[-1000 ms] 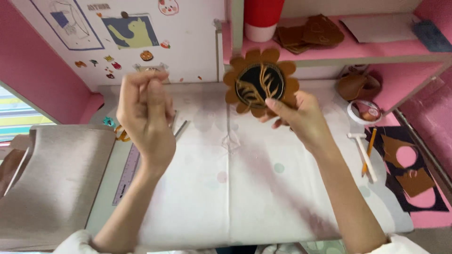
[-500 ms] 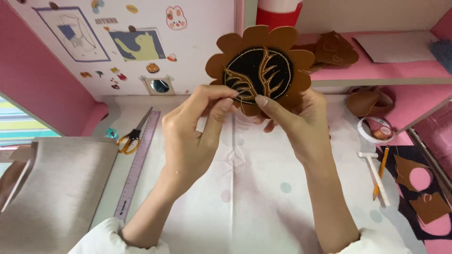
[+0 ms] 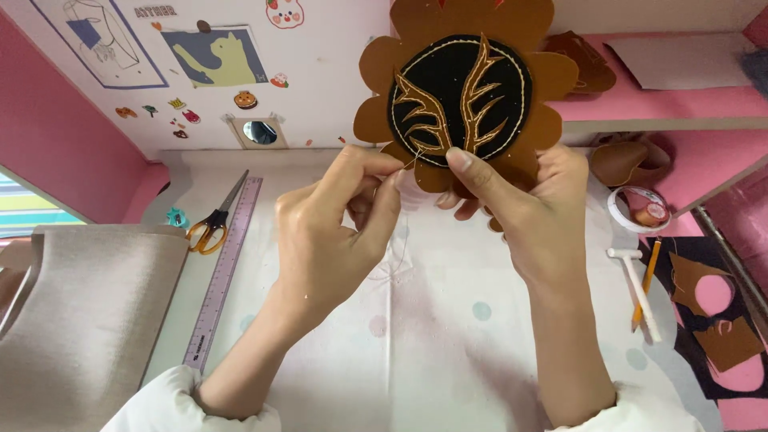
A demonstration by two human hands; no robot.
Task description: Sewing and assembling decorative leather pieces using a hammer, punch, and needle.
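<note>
- In the upper middle of the frame, the right hand [image 3: 532,212] holds up a brown flower-shaped leather piece [image 3: 468,88] with a black round centre bearing stitched antler shapes; the thumb presses the lower front edge and the fingers close behind, apparently to keep the face turned to the camera and steady.
- Just left of that edge, the left hand [image 3: 336,232] is pinched shut, thumb and forefinger meeting at the rim of the black circle on what looks like a fine needle or thread; it is too thin to tell which. The pinch sits right at the stitch line, probably for close control.
- Below both hands lies a white cloth [image 3: 416,336] with pale dots covering the table.
- At the left, a metal ruler [image 3: 222,272] lies along the cloth's edge, with yellow-handled scissors [image 3: 212,224] touching its upper part and a grey fabric piece [image 3: 80,320] beside it.
- At the right edge sit a tape roll [image 3: 638,210], a small white hammer [image 3: 636,280], a pencil [image 3: 646,284] and brown leather offcuts [image 3: 720,320] on a dark mat.
- Above, a white wall with stickers [image 3: 208,60] and pink shelves [image 3: 664,104] close the workspace.
</note>
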